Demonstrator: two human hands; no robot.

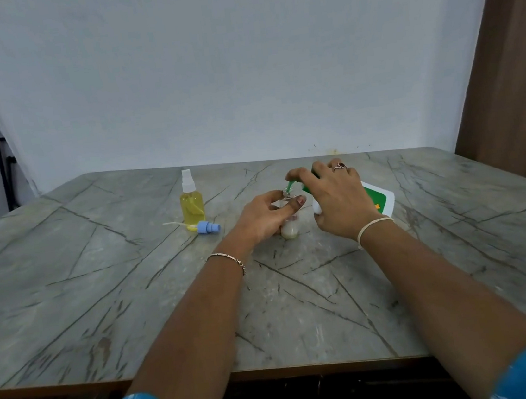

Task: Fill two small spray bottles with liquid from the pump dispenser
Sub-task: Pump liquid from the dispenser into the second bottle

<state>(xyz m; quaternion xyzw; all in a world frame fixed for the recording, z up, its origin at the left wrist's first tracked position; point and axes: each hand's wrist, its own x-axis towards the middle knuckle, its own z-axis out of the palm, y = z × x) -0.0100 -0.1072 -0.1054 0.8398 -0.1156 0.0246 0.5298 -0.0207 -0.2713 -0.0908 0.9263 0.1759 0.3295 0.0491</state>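
No words or numbers can be read. The white plastic pump dispenser (387, 204), near the grey marble counter's far edge and right of its middle, bears a green label (374, 197) with a small yellow plus-shaped mark.

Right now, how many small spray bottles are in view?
2. The yellow-filled bottle stands capped at left; the open bottle, nearly empty, is held by the left hand under the spout of the pump dispenser.
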